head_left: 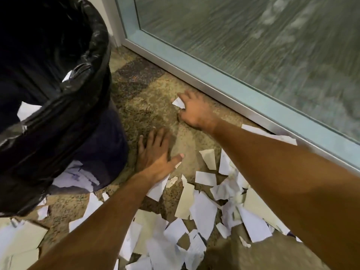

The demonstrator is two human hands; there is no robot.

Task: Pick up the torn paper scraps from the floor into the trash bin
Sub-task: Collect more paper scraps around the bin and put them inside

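Observation:
Several torn white and cream paper scraps (202, 209) lie scattered over the carpet in the lower half of the view. The trash bin (48, 117), lined with a black bag, stands at the left with some paper inside. My right hand (194, 112) reaches far forward near the door frame and pinches a small white scrap (178, 103). My left hand (155, 151) lies flat on the carpet beside the bin, fingers straight, with a scrap partly under its wrist.
A frosted glass door with a metal bottom rail (224, 90) runs diagonally along the right. One long scrap (268, 133) lies against that rail. More paper (78, 176) lies at the bin's base. Bare carpet (148, 98) shows between the bin and the door.

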